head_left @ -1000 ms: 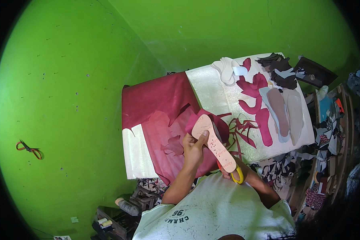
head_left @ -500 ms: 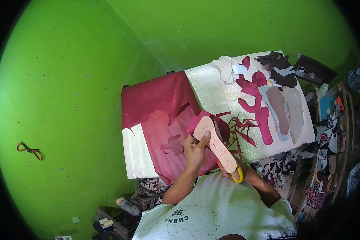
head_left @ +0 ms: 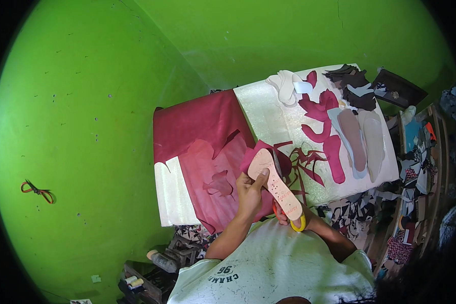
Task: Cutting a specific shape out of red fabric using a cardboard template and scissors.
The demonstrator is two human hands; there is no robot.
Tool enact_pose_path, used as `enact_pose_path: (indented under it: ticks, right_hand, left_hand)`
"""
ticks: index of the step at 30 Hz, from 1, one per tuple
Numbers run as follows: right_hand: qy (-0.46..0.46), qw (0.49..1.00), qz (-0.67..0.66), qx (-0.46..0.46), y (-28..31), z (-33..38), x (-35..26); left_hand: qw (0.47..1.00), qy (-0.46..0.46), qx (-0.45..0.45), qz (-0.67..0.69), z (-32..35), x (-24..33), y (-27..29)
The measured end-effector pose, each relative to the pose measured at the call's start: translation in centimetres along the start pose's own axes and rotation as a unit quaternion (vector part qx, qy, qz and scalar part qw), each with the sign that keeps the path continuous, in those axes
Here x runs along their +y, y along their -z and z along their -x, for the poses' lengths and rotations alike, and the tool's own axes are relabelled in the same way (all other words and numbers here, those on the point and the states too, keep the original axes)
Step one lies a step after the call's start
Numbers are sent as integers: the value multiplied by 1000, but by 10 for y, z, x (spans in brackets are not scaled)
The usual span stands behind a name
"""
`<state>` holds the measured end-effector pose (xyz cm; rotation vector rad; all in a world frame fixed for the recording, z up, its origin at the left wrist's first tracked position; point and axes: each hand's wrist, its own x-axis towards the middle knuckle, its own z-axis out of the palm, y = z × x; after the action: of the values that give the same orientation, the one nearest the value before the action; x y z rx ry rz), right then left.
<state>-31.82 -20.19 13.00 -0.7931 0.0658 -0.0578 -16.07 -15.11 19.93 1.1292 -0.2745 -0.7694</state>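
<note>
My left hand (head_left: 249, 195) is closed on a pale insole (head_left: 274, 181), its thumb pressed on the insole's face. A piece of maroon leather (head_left: 285, 161) lies behind the insole and shows past both sides of its wide end. My right hand (head_left: 282, 218), partly hidden behind the narrow end, grips scissors with a yellow-and-orange handle (head_left: 300, 223). Their blades run up along the insole's right edge, by the leather; whether they are apart cannot be made out. Cut maroon strips (head_left: 309, 161) are heaped on the table just right of the leather.
The pale table (head_left: 266, 119) bears a large maroon leather sheet (head_left: 197, 124) at left. Cut maroon pieces (head_left: 333, 157), insole shapes (head_left: 352, 139) and dark scraps (head_left: 357, 81) lie at right. A dark tray (head_left: 400, 88) stands beyond. Wooden racks with scraps (head_left: 410, 202) are far right.
The insole's narrow end has shifted slightly right, and the yellow scissor handle has moved a little to the left. Both hands keep their hold.
</note>
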Motion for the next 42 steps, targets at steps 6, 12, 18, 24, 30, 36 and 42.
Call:
enact_pose_path:
  ticks: [6,12,18,24,30,36,42]
  right_hand:
    - [-38,990,-132,-12,3,-2,6]
    - [-59,991,-118,28,-6,-1,-4]
    - [-78,993,1,92,-4,4,-1]
    - [-8,988,106,110,14,3,24]
    - [-20,983,139,119,12,3,17]
    - [-29,994,86,57,13,7,2]
    - [-7,971,217,101,19,34,-42]
  left_hand:
    - [1000,19,-5,3,3,-4,2]
    - [1000,17,-13,4,6,-4,0]
    - [1000,23,-18,-2,8,-6,3]
    - [999,47,0,3,10,-1,-4]
    - [999,48,-8,8,9,-5,1]
    - [997,11,2,78,3,-5,9]
    - [988,-58,32,136,-16,21,32]
